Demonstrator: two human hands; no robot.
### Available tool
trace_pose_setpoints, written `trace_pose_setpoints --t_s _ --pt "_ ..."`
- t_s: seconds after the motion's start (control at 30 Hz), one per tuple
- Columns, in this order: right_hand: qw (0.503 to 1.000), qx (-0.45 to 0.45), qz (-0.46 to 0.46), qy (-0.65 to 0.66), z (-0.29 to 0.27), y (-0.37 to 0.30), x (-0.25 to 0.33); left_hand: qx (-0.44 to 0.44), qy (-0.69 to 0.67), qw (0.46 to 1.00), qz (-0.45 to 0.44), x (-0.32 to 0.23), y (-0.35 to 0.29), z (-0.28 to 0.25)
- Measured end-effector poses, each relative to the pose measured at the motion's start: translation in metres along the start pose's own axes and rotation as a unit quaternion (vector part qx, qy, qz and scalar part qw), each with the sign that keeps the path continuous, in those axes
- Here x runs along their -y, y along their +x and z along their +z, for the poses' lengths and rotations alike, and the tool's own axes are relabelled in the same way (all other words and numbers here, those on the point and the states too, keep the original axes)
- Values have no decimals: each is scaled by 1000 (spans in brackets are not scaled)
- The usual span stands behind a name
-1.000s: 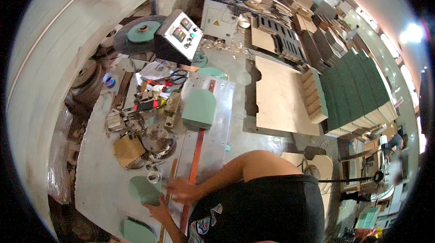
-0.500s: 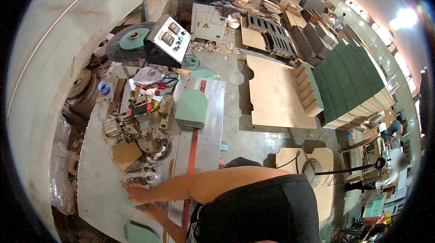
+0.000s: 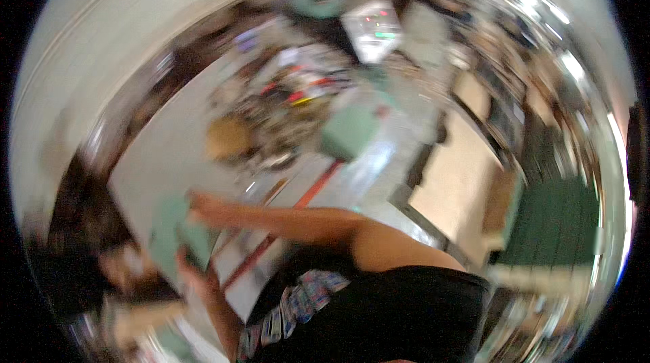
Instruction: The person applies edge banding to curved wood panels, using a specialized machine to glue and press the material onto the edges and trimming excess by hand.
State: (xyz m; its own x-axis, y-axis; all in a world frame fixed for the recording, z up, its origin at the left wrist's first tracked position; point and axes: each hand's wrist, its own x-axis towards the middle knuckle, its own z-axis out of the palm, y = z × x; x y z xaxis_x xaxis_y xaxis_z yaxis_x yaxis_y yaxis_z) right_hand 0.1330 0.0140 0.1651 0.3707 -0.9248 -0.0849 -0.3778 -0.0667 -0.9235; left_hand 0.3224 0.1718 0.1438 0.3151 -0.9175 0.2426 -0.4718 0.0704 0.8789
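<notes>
Head camera, left of a side-by-side pair: riding on the wearer's head, looking steeply down past a black garment onto the worktable. Left hand and right hand showing at close range, left of and below centre. Wide fisheye taking in the pale wall at left, the green stack standing farther off at right. Straight lines bowing toward the margins; whole view blurring.

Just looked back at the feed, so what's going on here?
A person has both hands at pale green sheet material by the worktable: the right hand at its upper edge, the left hand lower down. Motion blur hides the exact grip. Another pale green stack sits farther up, beside cluttered tools.
</notes>
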Motion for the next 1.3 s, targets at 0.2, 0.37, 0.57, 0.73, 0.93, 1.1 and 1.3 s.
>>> trace_pose_setpoints --t_s 0.2,0.37,0.57,0.73,0.93,1.1,1.3 --pt "947 -31 94 306 -94 -118 50 -44 -411 840 -352 -113 -22 66" --pt "956 -50 75 278 -97 -157 12 -115 -473 801 -350 -132 -50 95" --pt "973 12 15 232 -78 -157 -24 -71 -165 963 -202 -82 -81 94" --pt "987 84 -119 -62 -41 -143 39 17 -337 930 -149 -81 -80 52" --pt "966 244 -29 82 9 -109 48 42 -514 840 -168 -59 -78 -22" --pt "951 294 -76 -55 55 -125 63 31 -508 839 -191 -21 -90 -33" --pt "964 243 -105 -14 85 -100 47 -14 -651 686 -325 11 -83 -49"
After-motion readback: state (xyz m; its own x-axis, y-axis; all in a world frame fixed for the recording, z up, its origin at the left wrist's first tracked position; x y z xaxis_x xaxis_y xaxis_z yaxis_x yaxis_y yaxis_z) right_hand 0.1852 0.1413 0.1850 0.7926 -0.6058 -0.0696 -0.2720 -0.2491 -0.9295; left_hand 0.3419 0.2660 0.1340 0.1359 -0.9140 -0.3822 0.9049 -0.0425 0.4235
